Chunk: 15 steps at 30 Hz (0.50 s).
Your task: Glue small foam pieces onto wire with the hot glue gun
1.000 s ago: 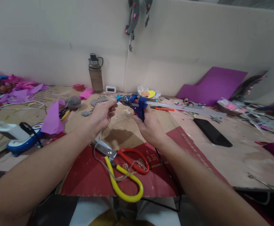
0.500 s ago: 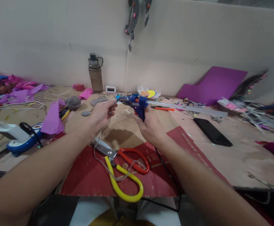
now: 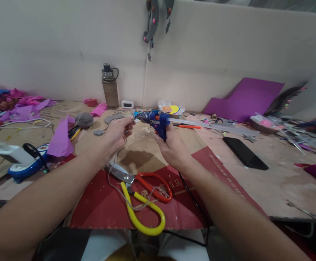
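Observation:
My right hand [image 3: 173, 146] is wrapped round the handle of a blue hot glue gun [image 3: 160, 125], its nozzle pointing left. A long clear glue stick [image 3: 209, 125] sticks out of the gun's back. Just off the nozzle tip, my left hand [image 3: 120, 131] is closed in a pinch. A thin grey cord [image 3: 116, 154] runs down from its fingers; whatever else they hold is too small to make out. Below the hands lie scissors [image 3: 144, 201] with one red and one yellow handle, and the cord loops across them.
Red and brown cardboard [image 3: 92, 206] covers the table's front. A black phone [image 3: 245, 153] lies to the right, a blue power strip [image 3: 29, 167] to the left. Farther back are a water bottle [image 3: 110, 88], grey yarn [image 3: 84, 119], purple sheet [image 3: 247, 99] and felt scraps [image 3: 19, 112].
Both hands and the glue gun hold nearly the same pose, nozzle close to the left fingers. The whole view has shifted very slightly.

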Tool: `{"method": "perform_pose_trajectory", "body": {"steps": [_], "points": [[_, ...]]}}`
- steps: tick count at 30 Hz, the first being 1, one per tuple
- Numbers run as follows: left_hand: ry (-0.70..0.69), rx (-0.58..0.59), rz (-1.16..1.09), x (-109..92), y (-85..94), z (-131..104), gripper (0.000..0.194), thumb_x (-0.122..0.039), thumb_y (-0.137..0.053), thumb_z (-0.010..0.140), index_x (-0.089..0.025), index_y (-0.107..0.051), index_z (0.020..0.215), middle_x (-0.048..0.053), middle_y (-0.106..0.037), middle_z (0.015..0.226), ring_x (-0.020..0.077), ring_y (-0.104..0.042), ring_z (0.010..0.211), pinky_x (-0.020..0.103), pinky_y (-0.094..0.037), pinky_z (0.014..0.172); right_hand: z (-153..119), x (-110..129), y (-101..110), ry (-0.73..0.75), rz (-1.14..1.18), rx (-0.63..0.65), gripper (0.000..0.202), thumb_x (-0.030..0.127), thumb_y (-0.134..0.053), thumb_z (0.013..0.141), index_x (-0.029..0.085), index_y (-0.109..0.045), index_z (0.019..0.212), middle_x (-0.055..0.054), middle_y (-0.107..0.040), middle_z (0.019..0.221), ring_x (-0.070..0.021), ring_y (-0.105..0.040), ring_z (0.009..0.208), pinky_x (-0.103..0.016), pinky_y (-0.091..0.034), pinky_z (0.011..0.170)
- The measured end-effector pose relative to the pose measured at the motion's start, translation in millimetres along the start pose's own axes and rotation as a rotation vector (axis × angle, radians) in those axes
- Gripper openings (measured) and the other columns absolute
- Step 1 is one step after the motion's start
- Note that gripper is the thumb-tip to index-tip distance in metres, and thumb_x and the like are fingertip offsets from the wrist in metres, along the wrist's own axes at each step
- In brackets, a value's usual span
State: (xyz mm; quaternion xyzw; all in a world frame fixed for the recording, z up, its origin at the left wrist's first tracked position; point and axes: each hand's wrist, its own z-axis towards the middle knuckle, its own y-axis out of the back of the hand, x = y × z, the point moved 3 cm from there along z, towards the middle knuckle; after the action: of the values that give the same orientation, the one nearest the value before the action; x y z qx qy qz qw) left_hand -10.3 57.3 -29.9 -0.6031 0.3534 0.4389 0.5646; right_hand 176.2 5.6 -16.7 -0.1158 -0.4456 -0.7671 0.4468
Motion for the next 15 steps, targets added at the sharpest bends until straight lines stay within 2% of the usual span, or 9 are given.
{"method": "perform_pose_trajectory", "body": {"steps": [9, 15], "points": [[-0.003, 0.012, 0.001, -3.5, -0.3, 0.2, 0.021, -0.027, -0.079, 0.062, -0.016, -0.063, 0.070, 0.000, -0.059, 0.067, 0.0078, -0.048, 0.058, 0.020, -0.034, 0.049, 0.4, -0.6, 0.0, -0.011, -0.004, 0.008, 0.043, 0.025, -0.048, 0.088, 0.017, -0.049, 0.130, -0.016, -0.063, 0.115, -0.0297, -0.060, 0.101, -0.047, -0.048, 0.088], [-0.013, -0.023, -0.027, -4.2, 0.2, -0.7, 0.017, -0.024, -0.077, 0.065, -0.016, -0.063, 0.070, 0.001, -0.059, 0.067, 0.0075, -0.048, 0.058, 0.019, -0.035, 0.050, -0.1, -0.5, 0.7, -0.011, 0.041, -0.018, 0.038, 0.024, -0.052, 0.085, 0.018, -0.051, 0.122, -0.014, -0.064, 0.104, -0.0273, -0.060, 0.091, -0.045, -0.049, 0.084]]}}
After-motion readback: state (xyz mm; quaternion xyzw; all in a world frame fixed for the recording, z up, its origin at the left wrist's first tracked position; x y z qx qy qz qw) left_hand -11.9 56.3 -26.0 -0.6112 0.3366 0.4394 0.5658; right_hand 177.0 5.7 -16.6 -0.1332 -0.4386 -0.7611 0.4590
